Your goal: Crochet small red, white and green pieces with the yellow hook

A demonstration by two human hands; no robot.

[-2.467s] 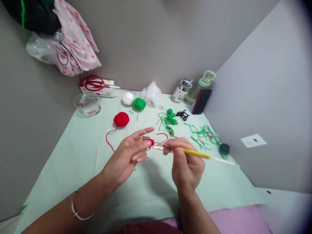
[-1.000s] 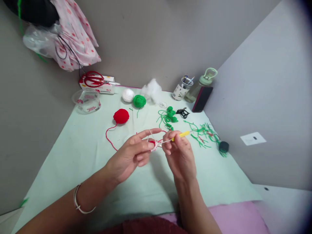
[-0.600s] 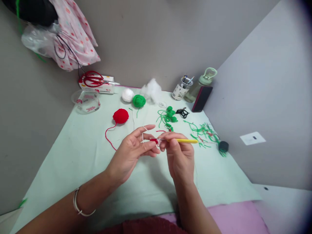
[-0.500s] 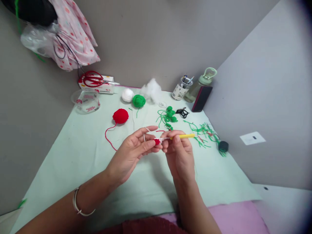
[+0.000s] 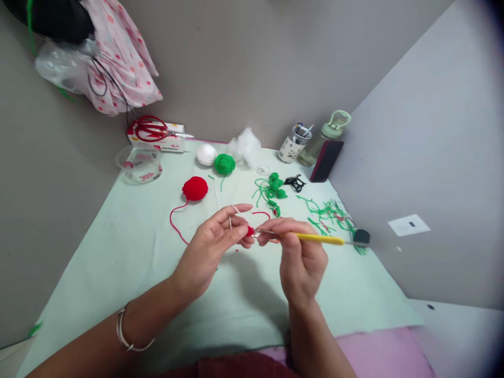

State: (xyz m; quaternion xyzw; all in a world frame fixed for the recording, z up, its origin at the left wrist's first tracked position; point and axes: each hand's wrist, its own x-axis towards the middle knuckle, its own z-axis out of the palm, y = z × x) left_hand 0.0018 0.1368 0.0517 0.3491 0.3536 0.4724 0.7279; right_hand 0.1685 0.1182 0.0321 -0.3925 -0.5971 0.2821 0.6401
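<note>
My left hand [image 5: 214, 244] pinches a small red crochet piece [image 5: 250, 231] between thumb and fingers, with white yarn looped over the raised index finger. My right hand [image 5: 301, 257] grips a yellow-handled crochet hook [image 5: 315, 239], its metal tip meeting the red piece. Both hands hover above the pale green mat [image 5: 129, 252]. A red strand runs from near the hands back to a red yarn ball [image 5: 195, 188].
A white yarn ball [image 5: 206, 154], a green yarn ball [image 5: 224, 164] and white stuffing [image 5: 246, 143] lie at the back. Green yarn scraps [image 5: 328, 214], small green pieces [image 5: 274, 186], a black clip [image 5: 295, 183], a cup [image 5: 293, 142], a bottle [image 5: 325, 137], red scissors [image 5: 147, 129] and a clear bowl [image 5: 139, 167] surround them.
My right hand has tilted the hook flatter and drawn back rightward, so more of the yellow handle shows. The left hand keeps pinching the red piece.
</note>
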